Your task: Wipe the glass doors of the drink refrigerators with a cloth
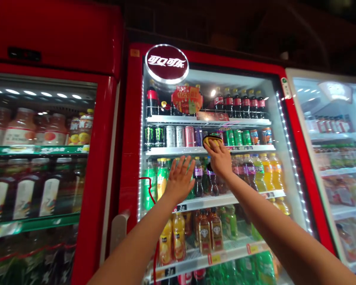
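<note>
My right hand (220, 159) presses a yellow and black pad (213, 139) against the glass door of the red drinks fridge, level with the shelf of cans. The fingers lie over the pad and hide part of it, so its exact kind is unclear. Lower and to the left, my left hand (180, 179) rests flat on or very near the same glass, fingers spread and holding nothing. Behind the glass stand cans (180, 136) and, on the shelf below, soda bottles (198, 176).
A round lit sign (167, 63) and an orange-red sticker (186, 99) are on the door's upper part. A thin red cord (150, 190) runs down its left side. Another red fridge (90, 178) stands left, a pale-framed one (314, 170) right.
</note>
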Demonstrator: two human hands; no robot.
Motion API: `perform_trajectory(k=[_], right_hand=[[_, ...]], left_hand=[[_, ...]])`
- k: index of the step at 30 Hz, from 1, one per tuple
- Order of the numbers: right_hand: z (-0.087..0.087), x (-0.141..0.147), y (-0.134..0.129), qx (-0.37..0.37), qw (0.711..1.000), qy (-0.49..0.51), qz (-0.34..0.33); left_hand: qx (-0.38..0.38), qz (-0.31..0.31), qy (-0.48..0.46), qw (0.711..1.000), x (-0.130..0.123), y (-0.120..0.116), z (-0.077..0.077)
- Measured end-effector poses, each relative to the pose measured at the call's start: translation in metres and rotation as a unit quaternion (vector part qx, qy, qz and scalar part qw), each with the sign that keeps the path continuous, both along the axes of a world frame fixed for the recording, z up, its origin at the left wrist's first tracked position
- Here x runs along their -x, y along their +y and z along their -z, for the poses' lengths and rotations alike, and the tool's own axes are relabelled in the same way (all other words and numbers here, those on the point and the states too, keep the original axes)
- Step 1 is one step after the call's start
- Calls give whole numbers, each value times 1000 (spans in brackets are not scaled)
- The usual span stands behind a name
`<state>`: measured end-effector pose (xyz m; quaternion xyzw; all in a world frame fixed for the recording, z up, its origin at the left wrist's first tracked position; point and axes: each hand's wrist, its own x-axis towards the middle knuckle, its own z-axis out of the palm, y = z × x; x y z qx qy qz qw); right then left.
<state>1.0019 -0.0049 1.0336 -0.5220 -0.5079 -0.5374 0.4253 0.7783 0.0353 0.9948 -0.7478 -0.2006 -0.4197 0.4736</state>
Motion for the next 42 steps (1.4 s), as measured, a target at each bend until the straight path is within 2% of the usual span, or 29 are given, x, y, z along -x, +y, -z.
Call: perform_trajectory(k=[2, 5, 7, 9, 11, 13, 16, 19, 21, 23, 25, 27, 29, 31, 33, 34, 36, 38, 40, 42], right_hand=[[16, -9, 0, -38, 998, 47, 11], [40, -8, 2, -23, 1000, 1, 0], [39, -6, 2, 10, 998, -56, -15], [25, -14, 0, 28, 996, -78, -27], [10, -30, -3, 19, 997, -62, -33], [6, -50, -6, -15, 999, -15, -29], [27, -65, -7, -64, 996, 57, -7], [47, -58, -6, -34, 999, 27, 3], [44, -54, -6, 2, 1000, -21, -1], [28, -59, -8, 21, 999, -49, -6], [11, -74, -12, 14, 999, -44, -9], [7, -92, -15, -14, 1000, -6, -8], [19, -104, -17, -51, 997, 54, -1], [39, -104, -17, -70, 993, 90, 6], [53, -95, -16, -58, 996, 65, 1], [55, -90, -16, -42, 999, 35, -4], [46, -87, -16, -5, 999, -28, -15], [27, -97, -18, 15, 999, -50, -16], [10, -117, -20, 5, 1000, -28, -11], [8, -137, -22, -25, 999, 25, -5]], left_hand=[[1, 0, -6, 1000, -7, 0, 2], [13, -3, -14, 1000, -18, 1, 5], [21, -5, -11, 1000, -29, 1, 4], [27, -8, -7, 1000, -41, 1, 2], [32, -11, -4, 999, -53, 2, 0], [36, -16, -4, 999, -61, 2, 0], [39, -23, -9, 999, -66, 4, 3], [35, -23, -14, 999, -67, 5, 7], [31, -20, -18, 999, -68, 6, 8], [28, -20, -20, 999, -69, 6, 8], [30, -22, -20, 999, -69, 5, 7], [37, -26, -19, 999, -69, 5, 6], [45, -28, -17, 998, -69, 3, 6], [53, -29, -18, 998, -71, 1, 7], [63, -30, -29, 997, -75, -3, 8], [67, -31, -37, 997, -78, -6, 9], [69, -31, -47, 996, -86, -11, 10], [65, -30, -42, 997, -95, -15, 10], [60, -31, -30, 997, -103, -18, 11], [60, -32, -24, 997, -108, -20, 12]])
